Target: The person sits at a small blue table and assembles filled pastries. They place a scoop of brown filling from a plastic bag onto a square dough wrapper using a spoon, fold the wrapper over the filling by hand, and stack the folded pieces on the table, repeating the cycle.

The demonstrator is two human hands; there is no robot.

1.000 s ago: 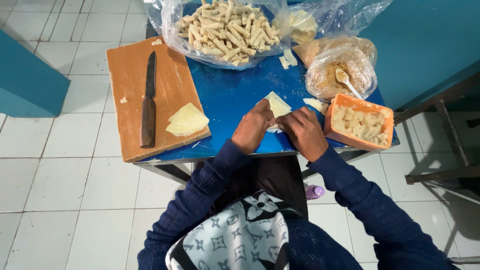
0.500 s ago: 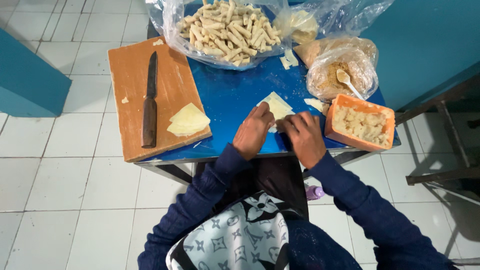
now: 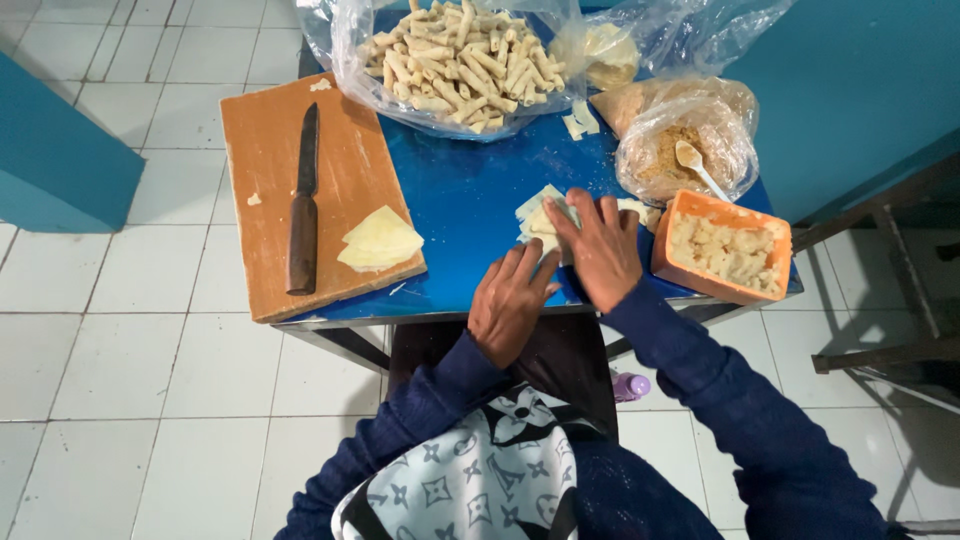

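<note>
Both hands are down on the blue table [image 3: 470, 200], working at a pale wrapper sheet [image 3: 540, 215] that lies near the table's front edge. The right hand [image 3: 600, 250] lies flat on the sheet, fingers stretched and spread, pressing it rather than gripping. The left hand [image 3: 510, 300] sits just in front of the sheet, fingers loosely curled, tips touching its near edge; whether it pinches anything I cannot tell. Right of the sheet stands an orange tub [image 3: 770, 235] of pale filling chunks. Behind the sheet, a clear plastic bag [image 3: 350, 60] lies open, heaped with pale rolled sticks; beside it another clear bag [image 3: 730, 140] holds brown crumbs and a white spoon [image 3: 690, 158]. Left of the sheet lies a wooden board [image 3: 270, 160] bearing a dark knife [image 3: 303, 200] and stacked wrappers [image 3: 378, 240].
</note>
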